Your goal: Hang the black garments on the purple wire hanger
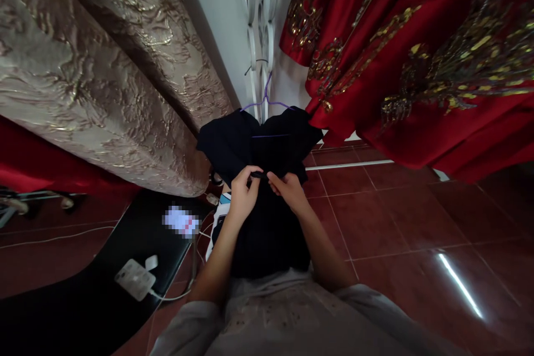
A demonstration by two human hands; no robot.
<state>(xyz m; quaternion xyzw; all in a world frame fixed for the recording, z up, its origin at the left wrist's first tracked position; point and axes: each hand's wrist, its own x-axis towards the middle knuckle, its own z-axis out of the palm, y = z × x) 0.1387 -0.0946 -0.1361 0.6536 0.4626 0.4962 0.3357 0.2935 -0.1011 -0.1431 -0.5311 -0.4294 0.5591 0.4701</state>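
Note:
A dark navy or black garment (225, 144) hangs by its shoulders on a thin purple wire hanger (266, 99), hooked onto a white scrolled metal rack. At the front opening, below the neck, my left hand (245, 189) pinches the garment's edge between thumb and fingers. Close beside it, my right hand (286, 189) pinches the same dark edge, thumb toward the left hand. A small dark strip of cloth spans the gap between the fingertips; whether a button is there I cannot make out. Dark cloth also covers the area below my hands.
To the right hangs red satin fabric (346, 67) with gold sequins; to the left, a beige textured curtain-like cloth (137, 67). A black bench (83, 272) at left bears a lit phone (181, 221), a pale phone (134, 279) with a cable, and a small white case (151, 262). Red tiles (400, 211) cover the floor.

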